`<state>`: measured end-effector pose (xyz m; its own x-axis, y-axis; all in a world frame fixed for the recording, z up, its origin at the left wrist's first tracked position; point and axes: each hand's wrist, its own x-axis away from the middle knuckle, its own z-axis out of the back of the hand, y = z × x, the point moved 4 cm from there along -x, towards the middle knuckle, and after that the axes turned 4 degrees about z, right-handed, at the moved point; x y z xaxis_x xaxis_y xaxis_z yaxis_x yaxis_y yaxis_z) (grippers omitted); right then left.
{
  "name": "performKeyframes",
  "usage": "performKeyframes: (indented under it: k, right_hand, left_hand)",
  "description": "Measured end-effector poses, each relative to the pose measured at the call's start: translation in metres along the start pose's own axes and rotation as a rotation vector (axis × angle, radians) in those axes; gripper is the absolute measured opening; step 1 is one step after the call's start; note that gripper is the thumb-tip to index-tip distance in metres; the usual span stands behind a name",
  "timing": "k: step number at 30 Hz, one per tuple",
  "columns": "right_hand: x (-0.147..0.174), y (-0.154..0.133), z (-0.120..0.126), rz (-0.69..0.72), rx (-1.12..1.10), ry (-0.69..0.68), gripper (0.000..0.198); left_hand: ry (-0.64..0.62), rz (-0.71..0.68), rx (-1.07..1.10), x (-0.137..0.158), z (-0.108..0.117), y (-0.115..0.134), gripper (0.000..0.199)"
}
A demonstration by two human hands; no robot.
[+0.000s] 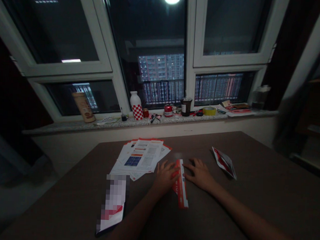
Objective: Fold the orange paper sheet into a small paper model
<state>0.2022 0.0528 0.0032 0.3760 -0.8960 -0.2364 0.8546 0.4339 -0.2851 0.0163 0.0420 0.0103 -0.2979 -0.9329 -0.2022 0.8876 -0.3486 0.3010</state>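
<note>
A narrow folded strip of red and white printed paper (pixel 182 193) lies on the brown table between my hands. My left hand (pixel 165 177) rests at its left side, fingers stretched over the paper's red part. On the other side is my right hand (pixel 202 175), palm down with its fingers apart, the fingertips at the paper's right edge. Both hands are open. To the left of my left hand are several loose printed sheets (pixel 150 153) with orange borders, spread in an overlapping pile.
A phone-like device with a blurred-out surface (pixel 114 203) lies front left. Another folded red and white paper (pixel 224 163) stands at the right. Along the windowsill (pixel 109 125) are a checkered bottle (pixel 136 106), a tan tumbler (pixel 83 107), a dark cup (pixel 186 107) and yellow tape (pixel 209 111).
</note>
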Motion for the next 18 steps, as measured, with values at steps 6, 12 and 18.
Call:
performKeyframes:
  k: [6,12,18]
  right_hand:
    - [0.007,0.0,-0.001,0.039,-0.047,-0.109,0.073]
    - [0.015,-0.003,0.003,0.101,-0.07,-0.148,0.078]
    - [0.011,-0.006,0.003,0.082,-0.086,-0.115,0.066]
  left_hand:
    - [0.042,-0.009,-0.025,0.0,0.001,-0.001,0.037]
    - [0.049,-0.012,-0.101,0.002,0.005,0.004,0.037]
    - [0.129,-0.023,-0.138,-0.002,0.006,0.005,0.034]
